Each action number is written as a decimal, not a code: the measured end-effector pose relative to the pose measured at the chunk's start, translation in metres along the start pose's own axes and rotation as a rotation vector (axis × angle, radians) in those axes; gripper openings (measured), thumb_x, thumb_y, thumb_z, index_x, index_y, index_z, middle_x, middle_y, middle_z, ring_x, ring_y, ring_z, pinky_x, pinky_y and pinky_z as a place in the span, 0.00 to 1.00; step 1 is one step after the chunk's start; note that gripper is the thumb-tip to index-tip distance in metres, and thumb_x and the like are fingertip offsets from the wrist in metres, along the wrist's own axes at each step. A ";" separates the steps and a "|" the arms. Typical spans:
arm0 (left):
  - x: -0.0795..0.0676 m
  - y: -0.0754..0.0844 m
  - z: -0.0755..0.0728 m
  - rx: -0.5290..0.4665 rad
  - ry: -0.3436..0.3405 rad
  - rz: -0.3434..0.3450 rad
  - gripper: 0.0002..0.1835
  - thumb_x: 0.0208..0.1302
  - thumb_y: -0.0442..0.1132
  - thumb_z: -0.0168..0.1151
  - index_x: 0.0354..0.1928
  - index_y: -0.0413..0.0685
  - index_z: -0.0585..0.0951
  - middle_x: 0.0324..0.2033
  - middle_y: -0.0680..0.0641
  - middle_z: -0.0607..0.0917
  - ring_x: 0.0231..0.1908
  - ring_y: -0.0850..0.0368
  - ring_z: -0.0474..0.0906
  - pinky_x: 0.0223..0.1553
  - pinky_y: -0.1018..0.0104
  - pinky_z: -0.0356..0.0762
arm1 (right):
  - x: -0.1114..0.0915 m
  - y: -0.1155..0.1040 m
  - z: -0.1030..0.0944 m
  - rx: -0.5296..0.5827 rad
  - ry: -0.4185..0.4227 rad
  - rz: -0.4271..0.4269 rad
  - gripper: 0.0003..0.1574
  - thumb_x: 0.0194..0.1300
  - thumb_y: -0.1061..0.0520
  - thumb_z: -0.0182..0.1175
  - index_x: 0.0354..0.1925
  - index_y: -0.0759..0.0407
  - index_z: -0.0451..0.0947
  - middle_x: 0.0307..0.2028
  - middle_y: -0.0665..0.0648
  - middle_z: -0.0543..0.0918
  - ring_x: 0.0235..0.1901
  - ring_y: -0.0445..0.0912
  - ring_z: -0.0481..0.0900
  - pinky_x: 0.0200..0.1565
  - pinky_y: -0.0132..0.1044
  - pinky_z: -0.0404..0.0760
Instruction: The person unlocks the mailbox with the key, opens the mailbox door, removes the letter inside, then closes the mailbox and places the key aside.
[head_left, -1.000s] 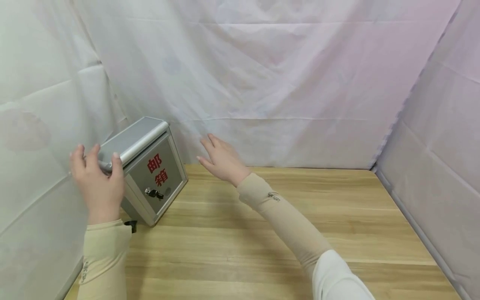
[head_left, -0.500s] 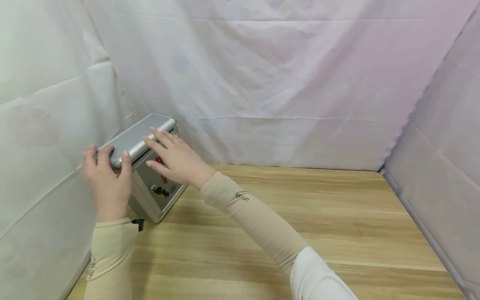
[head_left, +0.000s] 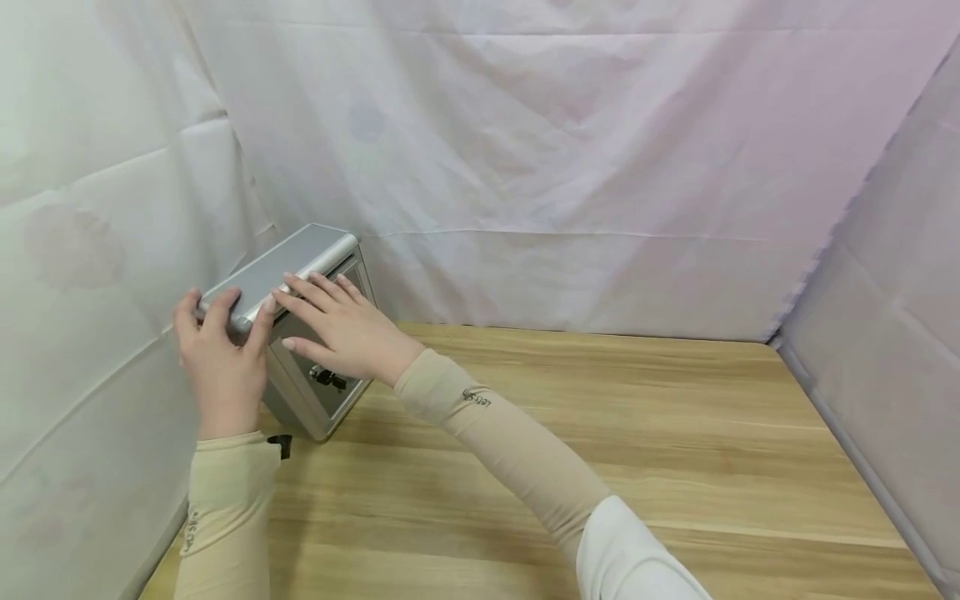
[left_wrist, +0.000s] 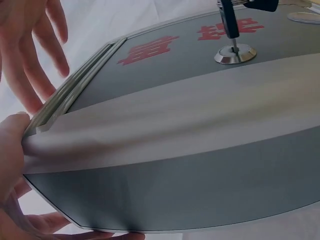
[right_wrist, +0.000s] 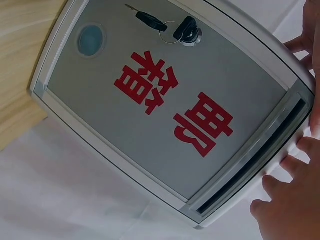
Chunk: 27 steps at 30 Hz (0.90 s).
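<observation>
A grey metal mailbox (head_left: 281, 260) with silver trim stands on the table at the left in the head view. Red characters mark its front door (right_wrist: 165, 100), and a slot (right_wrist: 250, 157) runs along the door's upper end. My left hand (head_left: 225, 367) grips the top near corner, thumb toward the front and fingers over the top. My right hand (head_left: 352, 333) reaches across the front, its fairly straight fingers at the top front edge. In the head view it covers the red characters. Keys (right_wrist: 167, 27) on a ring hang at the door's lock (left_wrist: 235, 54).
White curtains (head_left: 562, 150) enclose the wood-grain table (head_left: 600, 417) at the back and both sides. The mailbox stands close to the left curtain (head_left: 82, 292). A small black piece (head_left: 282, 444) shows beside my left wrist.
My right hand has moved left from beside the mailbox to its top front edge. My left hand stays at the near corner. The whole scene has shifted slightly right in the view.
</observation>
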<state>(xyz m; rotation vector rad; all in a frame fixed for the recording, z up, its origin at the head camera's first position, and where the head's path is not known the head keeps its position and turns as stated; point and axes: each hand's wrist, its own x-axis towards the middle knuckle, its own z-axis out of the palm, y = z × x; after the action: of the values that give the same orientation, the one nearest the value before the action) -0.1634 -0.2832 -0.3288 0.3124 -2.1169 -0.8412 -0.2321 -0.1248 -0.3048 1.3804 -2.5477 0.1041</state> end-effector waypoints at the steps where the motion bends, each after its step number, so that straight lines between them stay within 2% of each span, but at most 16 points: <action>1: 0.000 0.000 -0.001 0.007 -0.010 -0.001 0.31 0.64 0.58 0.59 0.62 0.45 0.75 0.69 0.42 0.57 0.66 0.40 0.55 0.60 0.37 0.55 | 0.000 0.000 0.000 0.007 0.000 0.004 0.39 0.72 0.31 0.25 0.75 0.38 0.32 0.74 0.43 0.30 0.72 0.45 0.28 0.68 0.45 0.28; 9: -0.001 0.002 -0.003 -0.007 -0.048 0.034 0.30 0.64 0.56 0.61 0.60 0.43 0.76 0.67 0.42 0.59 0.63 0.39 0.59 0.57 0.40 0.63 | 0.000 0.012 0.002 0.075 0.057 0.062 0.37 0.72 0.30 0.25 0.75 0.33 0.39 0.74 0.41 0.38 0.72 0.49 0.31 0.67 0.52 0.30; 17: -0.001 0.010 0.000 -0.060 -0.140 0.082 0.27 0.64 0.52 0.62 0.60 0.43 0.76 0.68 0.43 0.59 0.65 0.40 0.58 0.59 0.43 0.63 | -0.006 0.040 0.002 0.097 0.132 0.187 0.37 0.72 0.30 0.25 0.74 0.35 0.48 0.74 0.44 0.47 0.72 0.48 0.33 0.65 0.53 0.25; 23: -0.001 0.015 0.004 -0.106 -0.199 0.109 0.26 0.64 0.51 0.63 0.58 0.42 0.77 0.67 0.43 0.61 0.65 0.40 0.58 0.60 0.44 0.61 | -0.016 0.064 0.001 0.151 0.179 0.256 0.35 0.74 0.33 0.29 0.73 0.40 0.54 0.72 0.48 0.53 0.72 0.48 0.36 0.67 0.54 0.34; 27: -0.001 0.017 0.007 -0.136 -0.226 0.122 0.25 0.64 0.50 0.64 0.57 0.42 0.77 0.67 0.43 0.61 0.64 0.40 0.59 0.59 0.45 0.63 | -0.024 0.078 0.000 0.136 0.235 0.238 0.35 0.75 0.35 0.31 0.72 0.46 0.58 0.70 0.51 0.57 0.71 0.47 0.44 0.68 0.44 0.41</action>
<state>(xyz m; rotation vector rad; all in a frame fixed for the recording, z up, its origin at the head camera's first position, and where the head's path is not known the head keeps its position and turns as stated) -0.1672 -0.2670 -0.3212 0.0168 -2.2464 -0.9806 -0.2847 -0.0624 -0.3067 1.0311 -2.5294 0.4607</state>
